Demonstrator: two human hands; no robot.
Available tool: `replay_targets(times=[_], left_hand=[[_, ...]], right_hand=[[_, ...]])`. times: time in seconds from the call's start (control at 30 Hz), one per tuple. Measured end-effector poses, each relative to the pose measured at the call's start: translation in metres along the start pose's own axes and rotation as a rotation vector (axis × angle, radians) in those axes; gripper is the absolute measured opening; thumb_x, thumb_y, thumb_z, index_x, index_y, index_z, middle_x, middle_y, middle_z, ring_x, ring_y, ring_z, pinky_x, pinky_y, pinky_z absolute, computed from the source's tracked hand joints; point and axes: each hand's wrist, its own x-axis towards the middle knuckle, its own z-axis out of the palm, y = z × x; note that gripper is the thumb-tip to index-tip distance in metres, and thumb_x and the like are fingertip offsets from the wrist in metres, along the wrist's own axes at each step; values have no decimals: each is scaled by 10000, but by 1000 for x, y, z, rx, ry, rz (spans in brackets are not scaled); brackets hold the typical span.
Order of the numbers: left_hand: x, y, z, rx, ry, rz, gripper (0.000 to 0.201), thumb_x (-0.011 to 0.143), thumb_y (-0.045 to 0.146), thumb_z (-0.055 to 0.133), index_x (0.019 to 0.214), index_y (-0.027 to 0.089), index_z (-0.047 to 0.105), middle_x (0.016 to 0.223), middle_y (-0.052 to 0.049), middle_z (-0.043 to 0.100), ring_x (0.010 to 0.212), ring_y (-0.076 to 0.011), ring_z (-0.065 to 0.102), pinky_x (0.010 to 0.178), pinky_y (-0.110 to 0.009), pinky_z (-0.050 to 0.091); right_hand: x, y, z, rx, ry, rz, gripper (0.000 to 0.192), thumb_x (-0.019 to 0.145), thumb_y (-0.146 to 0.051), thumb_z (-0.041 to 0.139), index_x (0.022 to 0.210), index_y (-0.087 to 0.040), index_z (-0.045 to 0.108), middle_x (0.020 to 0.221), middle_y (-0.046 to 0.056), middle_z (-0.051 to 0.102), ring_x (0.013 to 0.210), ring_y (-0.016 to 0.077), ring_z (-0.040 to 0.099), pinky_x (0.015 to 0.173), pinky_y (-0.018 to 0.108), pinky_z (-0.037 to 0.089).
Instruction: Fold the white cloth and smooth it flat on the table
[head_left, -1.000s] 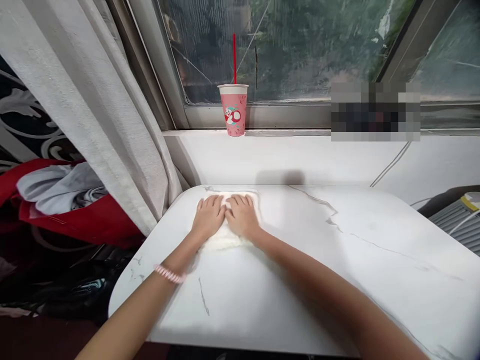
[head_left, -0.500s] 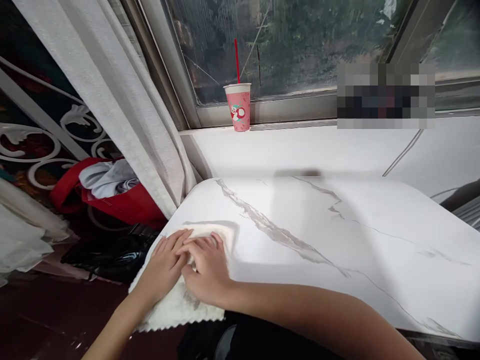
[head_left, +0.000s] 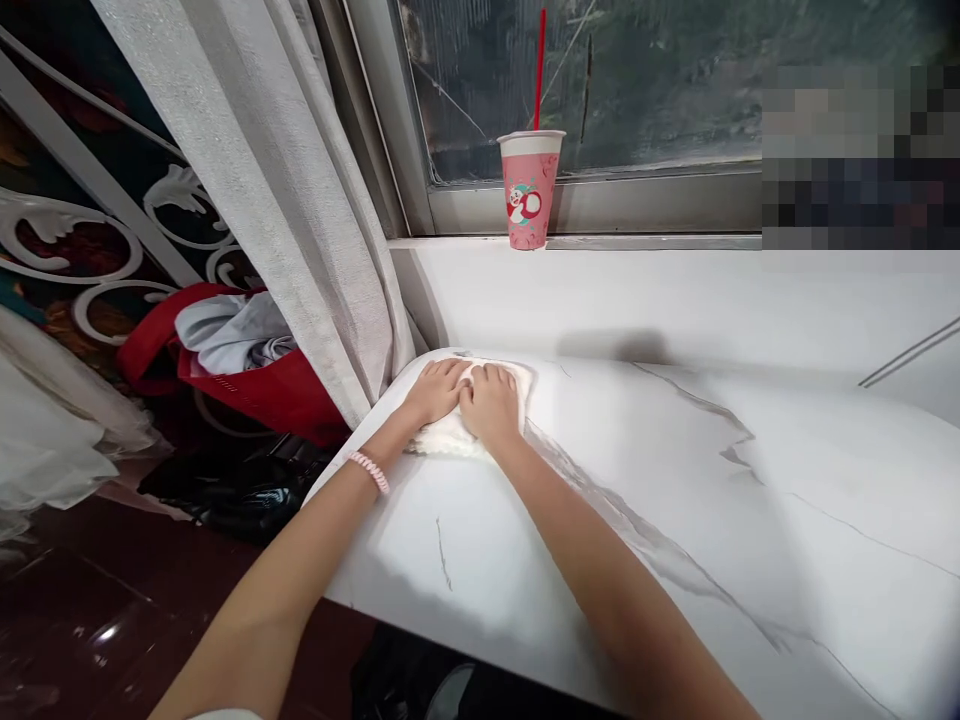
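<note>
Hands pressed flat: my left hand (head_left: 436, 392) and right hand (head_left: 491, 402), fingers spread, pin a white cloth (head_left: 450, 438) at the desk's (head_left: 675, 480) far-left corner; the pink cup's (head_left: 529, 190) print carries no legible writing.

White cloth (head_left: 450, 438) flat, table's far-left corner.

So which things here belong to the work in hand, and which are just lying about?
In use: left hand and right hand, both flat on the white cloth; white marble-look table.
Lying about: pink paper cup, grey curtain, red bag.
</note>
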Motion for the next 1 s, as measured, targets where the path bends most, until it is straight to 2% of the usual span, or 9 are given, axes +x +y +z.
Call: replay_targets(times=[0.1, 0.27, 0.5, 0.63, 0.77, 1.0], left_hand=[[24, -11, 6, -48, 51, 24, 449, 992, 293, 323, 1393, 189, 495, 1439, -97, 538, 1352, -230, 450, 1180, -431, 284], [49, -29, 8, -80, 62, 24, 432, 1001, 306, 341, 1381, 195, 514, 1427, -88, 556, 1349, -224, 462, 1186, -425, 278], [56, -46, 10, -56, 132, -10, 408, 1006, 276, 337, 1347, 197, 547, 1373, -103, 593, 1304, -250, 506, 1181, -454, 281], [44, -51, 8, -41, 132, -62, 424, 1006, 269, 328, 1365, 167, 529, 1398, -113, 577, 1334, -248, 484, 1197, -451, 257], [20, -50, 5, -27, 123, -107, 440, 1010, 272, 319, 1394, 155, 499, 1443, -113, 543, 1375, -243, 446, 1208, -459, 241], [-53, -41, -2, 15, 148, -115, 442, 1011, 279, 305, 1398, 176, 492, 1446, -123, 538, 1371, -248, 457, 1195, -493, 268]], right_hand=[[22, 7, 8, -27, 19, 23, 269, 936, -175, 437, 1092, -118, 648, 1101, 150, 638, 1100, 285, 515, 1048, 417, 346], [50, 10, 23, -61, 36, 5, 248, 935, -164, 442, 1070, -126, 646, 1099, 150, 644, 1104, 284, 518, 1043, 407, 338], [75, 6, 41, -121, 17, -30, 258, 961, -189, 426, 1088, -118, 639, 1127, 170, 647, 1129, 295, 523, 1026, 415, 344], [75, -1, 48, -100, 19, -103, 248, 948, -166, 413, 1037, -133, 642, 1085, 159, 660, 1094, 292, 537, 1006, 418, 359], [58, -10, 47, -84, 17, -144, 250, 944, -157, 411, 1042, -132, 640, 1080, 144, 662, 1083, 277, 545, 1011, 402, 362], [1, -37, 30, -21, -42, -229, 238, 925, -163, 447, 1061, -125, 639, 1106, 145, 651, 1084, 280, 530, 1010, 407, 380]])
